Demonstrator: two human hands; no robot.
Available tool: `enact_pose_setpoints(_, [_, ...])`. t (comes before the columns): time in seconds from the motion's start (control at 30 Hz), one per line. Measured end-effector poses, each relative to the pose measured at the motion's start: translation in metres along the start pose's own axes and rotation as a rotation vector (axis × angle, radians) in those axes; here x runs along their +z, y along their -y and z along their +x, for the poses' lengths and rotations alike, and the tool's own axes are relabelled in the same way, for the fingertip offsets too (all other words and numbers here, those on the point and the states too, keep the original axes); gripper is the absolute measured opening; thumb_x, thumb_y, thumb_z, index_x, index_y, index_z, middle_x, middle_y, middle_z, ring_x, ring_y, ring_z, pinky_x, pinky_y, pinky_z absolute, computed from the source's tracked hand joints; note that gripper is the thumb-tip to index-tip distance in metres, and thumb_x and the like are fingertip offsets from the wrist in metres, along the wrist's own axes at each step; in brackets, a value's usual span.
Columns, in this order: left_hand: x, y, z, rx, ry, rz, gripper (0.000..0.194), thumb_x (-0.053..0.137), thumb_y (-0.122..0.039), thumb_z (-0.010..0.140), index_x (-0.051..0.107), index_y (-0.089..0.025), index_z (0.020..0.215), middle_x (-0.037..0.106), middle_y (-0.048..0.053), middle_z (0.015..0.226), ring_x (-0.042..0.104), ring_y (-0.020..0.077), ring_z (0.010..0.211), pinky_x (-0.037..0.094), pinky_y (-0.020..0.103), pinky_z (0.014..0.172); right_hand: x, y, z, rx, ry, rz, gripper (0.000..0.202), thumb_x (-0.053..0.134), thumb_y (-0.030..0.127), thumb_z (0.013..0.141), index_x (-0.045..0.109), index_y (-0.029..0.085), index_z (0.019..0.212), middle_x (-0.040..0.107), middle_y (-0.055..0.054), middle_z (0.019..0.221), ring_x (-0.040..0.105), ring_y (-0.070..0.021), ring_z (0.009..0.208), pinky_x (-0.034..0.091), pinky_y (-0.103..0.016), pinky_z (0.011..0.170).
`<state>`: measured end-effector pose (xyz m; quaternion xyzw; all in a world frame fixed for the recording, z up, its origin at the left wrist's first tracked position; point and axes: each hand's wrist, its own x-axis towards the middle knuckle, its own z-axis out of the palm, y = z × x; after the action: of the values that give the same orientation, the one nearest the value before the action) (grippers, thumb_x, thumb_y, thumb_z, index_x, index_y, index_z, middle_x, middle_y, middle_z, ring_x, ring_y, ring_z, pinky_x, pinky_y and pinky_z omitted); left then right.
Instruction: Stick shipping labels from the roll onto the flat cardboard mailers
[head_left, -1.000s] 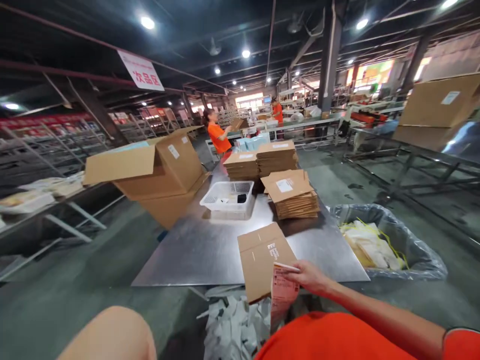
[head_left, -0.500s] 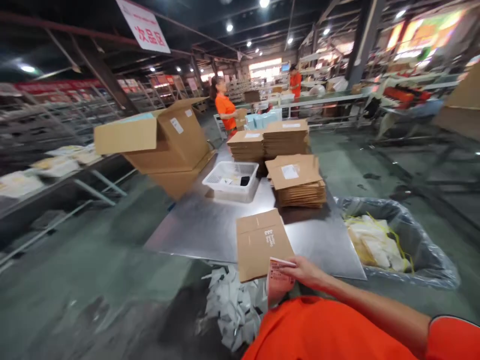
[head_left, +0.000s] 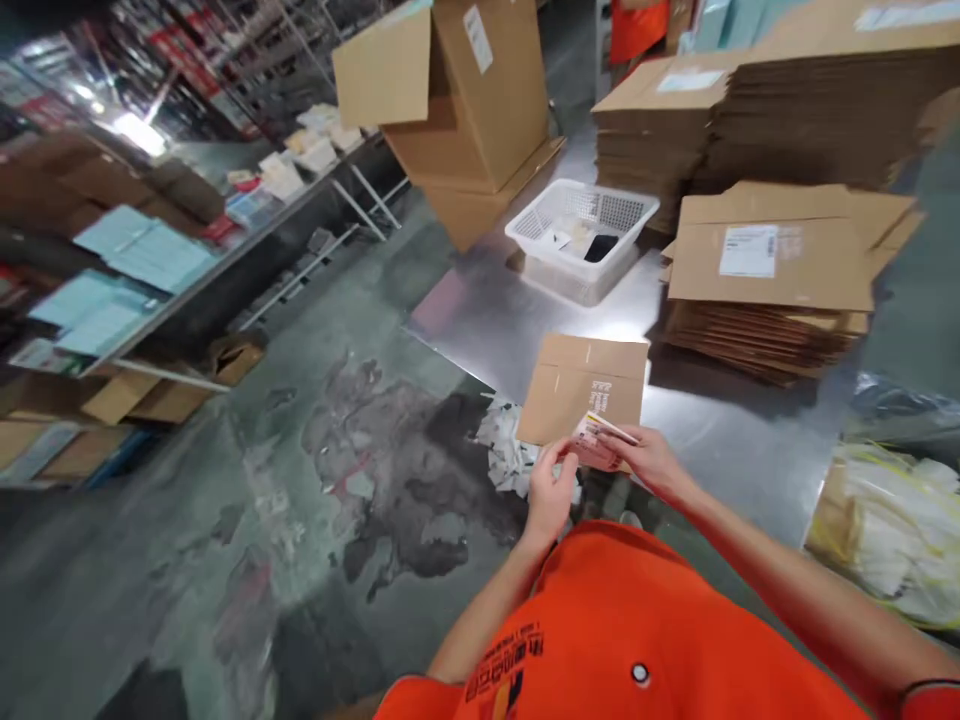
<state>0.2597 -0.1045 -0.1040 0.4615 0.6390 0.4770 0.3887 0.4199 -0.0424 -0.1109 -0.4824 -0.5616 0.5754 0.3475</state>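
Note:
Between my two hands is a small printed paper packet (head_left: 596, 444), reddish and white. My right hand (head_left: 654, 462) pinches its upper right edge. At its left edge my left hand (head_left: 551, 490) has thumb and fingers closed on it. Just beyond them a flat brown cardboard piece (head_left: 581, 385) with white lettering lies on the metal table (head_left: 480, 325), overhanging its front edge. Farther back stands a white plastic basket (head_left: 582, 228) with a black item and some pale items inside.
Stacked flat cardboard (head_left: 772, 250) fills the table's right side, with taller stacks behind. A large open carton (head_left: 487, 100) stands at the back left. White scraps (head_left: 506, 440) lie below the front edge; a bag-lined bin (head_left: 892, 530) is at right.
My left hand has come into view and taken hold of the packet's left edge. The view has tilted down and turned left. My right hand still holds the packet.

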Motion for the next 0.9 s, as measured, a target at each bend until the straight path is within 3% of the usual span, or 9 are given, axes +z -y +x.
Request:
enact_pose_setpoints(0.1, [0.014,0.014,-0.007,-0.049,-0.051,-0.026,0.021,0.062,-0.027,0.08,0.066,-0.016,0.097,0.068,0.007,0.093,0.062,0.0174,0.089,0.048,0.031,0.088,0.004,-0.011,0.005,0.031,0.073,0.031,0.045,0.062,0.061,0.07,0.067,0.017,0.079,0.063,-0.001,0.065,0.053,-0.0141,0.059,0.04,-0.025,0.053])
enact_pose_setpoints(0.17, [0.016,0.014,-0.01,-0.131,-0.084,-0.112,0.023,0.066,-0.027,0.076,0.063,-0.016,0.095,0.066,0.005,0.088,0.061,0.0148,0.078,0.05,0.028,0.079,0.008,-0.019,0.007,0.034,0.033,-0.006,0.042,0.064,0.06,0.069,0.061,0.018,0.076,0.061,0.001,0.062,0.051,-0.0135,0.056,0.038,-0.024,0.05])
enact_pose_setpoints(0.3, [0.014,0.003,-0.006,-0.259,-0.146,-0.225,0.051,0.075,-0.027,0.066,0.057,-0.018,0.113,0.063,0.008,0.111,0.061,0.0116,0.074,0.049,0.024,0.07,0.019,-0.03,0.006,0.035,0.046,-0.066,0.047,0.06,0.065,0.071,0.045,0.022,0.064,0.053,0.003,0.053,0.047,-0.0124,0.052,0.035,-0.023,0.047])
enact_pose_setpoints(0.4, [0.006,-0.002,0.004,-0.358,-0.05,-0.238,0.038,0.076,-0.033,0.063,0.065,-0.015,0.095,0.066,0.005,0.09,0.059,0.0126,0.068,0.048,0.025,0.065,0.023,-0.032,0.003,0.027,0.132,-0.115,0.051,0.053,0.069,0.075,0.043,0.021,0.06,0.048,0.004,0.051,0.045,-0.0118,0.051,0.034,-0.024,0.048])
enact_pose_setpoints(0.5, [-0.003,0.002,0.013,-0.432,0.042,-0.249,0.028,0.074,-0.038,0.062,0.063,-0.014,0.07,0.06,-0.001,0.064,0.053,0.0117,0.058,0.044,0.024,0.057,0.019,-0.029,0.004,-0.002,0.262,-0.167,0.053,0.046,0.068,0.082,0.055,0.019,0.064,0.054,0.001,0.058,0.049,-0.0133,0.057,0.038,-0.025,0.053])
enact_pose_setpoints(0.6, [-0.01,0.013,0.019,-0.431,0.099,-0.174,0.026,0.073,-0.038,0.061,0.062,-0.015,0.063,0.056,-0.003,0.056,0.048,0.0096,0.054,0.037,0.022,0.052,0.013,-0.025,0.011,-0.056,0.368,-0.226,0.046,0.049,0.061,0.085,0.065,0.019,0.082,0.066,-0.004,0.076,0.056,-0.0161,0.069,0.043,-0.026,0.061])
enact_pose_setpoints(0.7, [-0.012,0.026,0.023,-0.417,0.156,-0.095,0.027,0.072,-0.037,0.064,0.058,-0.015,0.057,0.053,-0.004,0.054,0.046,0.0094,0.055,0.035,0.021,0.052,0.011,-0.025,0.022,-0.111,0.391,-0.362,0.038,0.051,0.055,0.086,0.067,0.02,0.081,0.067,-0.005,0.078,0.058,-0.0173,0.072,0.043,-0.027,0.064])
enact_pose_setpoints(0.77, [-0.013,0.032,0.025,-0.428,0.204,-0.106,0.025,0.069,-0.037,0.067,0.06,-0.015,0.062,0.056,-0.003,0.058,0.049,0.0105,0.057,0.037,0.022,0.054,0.013,-0.028,0.027,-0.113,0.363,-0.43,0.037,0.049,0.052,0.087,0.067,0.021,0.076,0.068,-0.005,0.075,0.058,-0.0178,0.071,0.042,-0.028,0.064])
enact_pose_setpoints(0.9, [-0.018,0.04,0.026,-0.467,0.294,-0.212,0.029,0.069,-0.028,0.068,0.068,-0.014,0.093,0.068,0.002,0.08,0.058,0.0135,0.068,0.044,0.023,0.063,0.024,-0.039,0.028,-0.068,0.287,-0.444,0.038,0.045,0.05,0.088,0.066,0.021,0.073,0.068,-0.005,0.072,0.059,-0.0183,0.07,0.042,-0.029,0.064])
